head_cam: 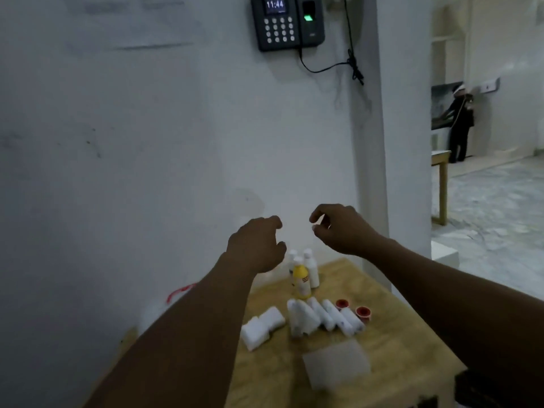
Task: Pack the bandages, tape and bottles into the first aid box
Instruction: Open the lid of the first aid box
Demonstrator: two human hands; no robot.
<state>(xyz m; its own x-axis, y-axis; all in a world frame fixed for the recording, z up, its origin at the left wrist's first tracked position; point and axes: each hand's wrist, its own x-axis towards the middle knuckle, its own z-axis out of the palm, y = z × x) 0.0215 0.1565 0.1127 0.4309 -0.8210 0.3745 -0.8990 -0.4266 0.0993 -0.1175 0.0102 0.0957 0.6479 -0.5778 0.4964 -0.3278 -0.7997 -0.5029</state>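
Observation:
Both my hands are raised in front of the white wall, above the far end of a small wooden table (397, 334). My left hand (259, 242) and my right hand (341, 228) hang with loosely curled fingers and hold nothing. Below them stand a yellow bottle (300, 279) and white bottles (311, 267). Several white bandage rolls (321, 316) lie in a row mid-table, with two white pads (262, 326) to their left. Two red-cored tape rolls (363, 313) sit at the right of the rolls. A pale, translucent square item (337, 363) lies nearer to me. The first aid box is not clearly visible.
The table stands against a white wall (147, 172) with a keypad device (287, 22) and its dangling cable high up. A white object with a red cord (179, 293) sits at the left by my forearm. At the right a doorway shows another table (440, 184) and a distant person (460, 122).

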